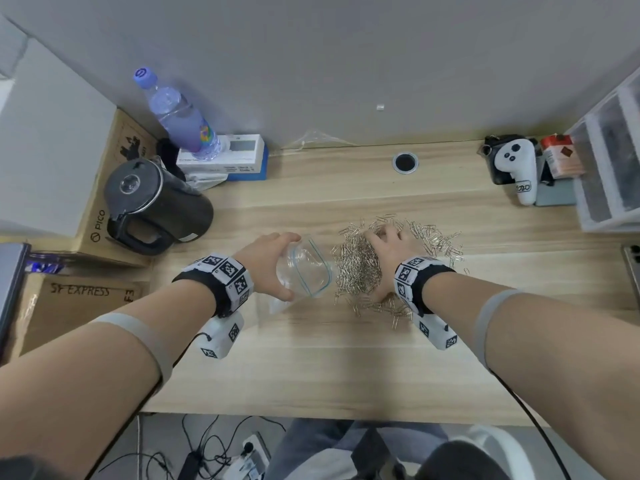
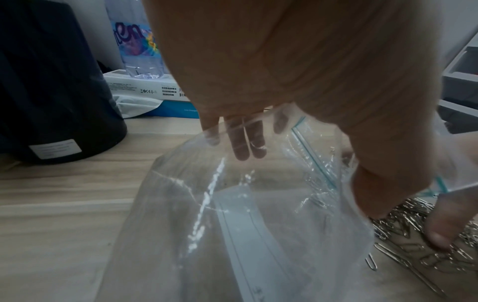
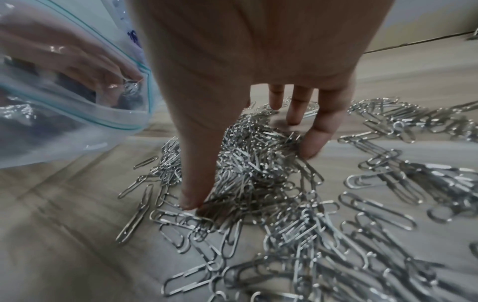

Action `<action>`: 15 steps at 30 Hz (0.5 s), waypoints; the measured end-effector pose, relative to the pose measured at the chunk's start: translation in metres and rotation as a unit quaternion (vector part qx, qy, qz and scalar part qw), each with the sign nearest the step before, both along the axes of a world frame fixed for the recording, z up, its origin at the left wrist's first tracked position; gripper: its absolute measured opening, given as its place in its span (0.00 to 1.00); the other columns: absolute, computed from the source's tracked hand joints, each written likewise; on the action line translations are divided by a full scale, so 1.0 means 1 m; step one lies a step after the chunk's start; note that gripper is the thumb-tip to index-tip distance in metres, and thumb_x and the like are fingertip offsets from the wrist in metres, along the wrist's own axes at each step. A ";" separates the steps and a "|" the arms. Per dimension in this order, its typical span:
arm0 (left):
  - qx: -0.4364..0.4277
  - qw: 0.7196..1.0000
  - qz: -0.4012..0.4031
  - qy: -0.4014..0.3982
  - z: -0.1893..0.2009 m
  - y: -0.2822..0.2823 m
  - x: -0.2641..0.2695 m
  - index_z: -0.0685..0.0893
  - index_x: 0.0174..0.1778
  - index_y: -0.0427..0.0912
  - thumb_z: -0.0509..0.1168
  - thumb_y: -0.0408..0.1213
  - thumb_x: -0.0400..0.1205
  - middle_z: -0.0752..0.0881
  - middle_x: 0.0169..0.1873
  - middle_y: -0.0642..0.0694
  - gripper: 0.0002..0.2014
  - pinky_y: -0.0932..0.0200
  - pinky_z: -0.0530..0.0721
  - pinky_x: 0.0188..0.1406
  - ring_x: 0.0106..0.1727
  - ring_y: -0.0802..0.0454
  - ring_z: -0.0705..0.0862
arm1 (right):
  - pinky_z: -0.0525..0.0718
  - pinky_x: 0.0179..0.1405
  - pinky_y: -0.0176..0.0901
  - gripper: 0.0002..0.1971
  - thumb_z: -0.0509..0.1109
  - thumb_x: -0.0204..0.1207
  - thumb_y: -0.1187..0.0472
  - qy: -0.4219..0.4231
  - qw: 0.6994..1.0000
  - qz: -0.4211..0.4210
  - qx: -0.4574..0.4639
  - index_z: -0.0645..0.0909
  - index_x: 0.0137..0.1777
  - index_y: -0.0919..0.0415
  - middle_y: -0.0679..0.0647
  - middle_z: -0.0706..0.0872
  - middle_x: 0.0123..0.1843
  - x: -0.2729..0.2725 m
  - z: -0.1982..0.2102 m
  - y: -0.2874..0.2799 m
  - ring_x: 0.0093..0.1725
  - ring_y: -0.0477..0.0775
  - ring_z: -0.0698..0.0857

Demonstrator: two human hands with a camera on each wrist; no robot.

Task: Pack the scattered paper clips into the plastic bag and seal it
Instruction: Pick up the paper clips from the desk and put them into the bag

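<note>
A black kettle (image 1: pixel 157 206) stands at the left of the wooden desk (image 1: pixel 311 368), next to cardboard boxes (image 1: pixel 83 299), and behind it a water bottle with a purple cap (image 1: pixel 176 116) rests on a white and blue box (image 1: pixel 230 157). A round cable hole (image 1: pixel 405 162) sits near the wall at the back of the desk. At the far right, a white controller (image 1: pixel 517 168) and a small red and white box (image 1: pixel 561 155) lie beside clear plastic drawers (image 1: pixel 609 161), and cables with a power strip (image 1: pixel 242 459) lie on the floor below.
</note>
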State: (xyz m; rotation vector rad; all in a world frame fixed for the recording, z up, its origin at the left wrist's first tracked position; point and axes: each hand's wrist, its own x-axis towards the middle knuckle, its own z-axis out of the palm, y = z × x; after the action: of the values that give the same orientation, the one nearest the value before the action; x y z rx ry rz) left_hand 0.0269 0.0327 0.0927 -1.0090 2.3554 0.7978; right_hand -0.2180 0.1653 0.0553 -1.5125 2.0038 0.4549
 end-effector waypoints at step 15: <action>0.001 1.000 -0.003 0.007 -0.011 0.005 0.006 0.61 0.84 0.51 0.84 0.53 0.60 0.75 0.72 0.46 0.57 0.49 0.73 0.72 0.74 0.45 0.68 | 0.79 0.62 0.64 0.55 0.82 0.43 0.32 -0.140 0.987 -0.042 -0.071 0.62 0.74 0.38 0.56 0.63 0.68 0.021 -0.017 -0.008 0.68 0.63 0.67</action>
State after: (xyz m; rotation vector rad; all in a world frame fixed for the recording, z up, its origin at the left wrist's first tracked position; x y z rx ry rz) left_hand 0.0326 0.0379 0.0817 -0.9985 2.3683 0.8084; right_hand -0.1971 0.1574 0.0383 -1.4773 1.9000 0.0594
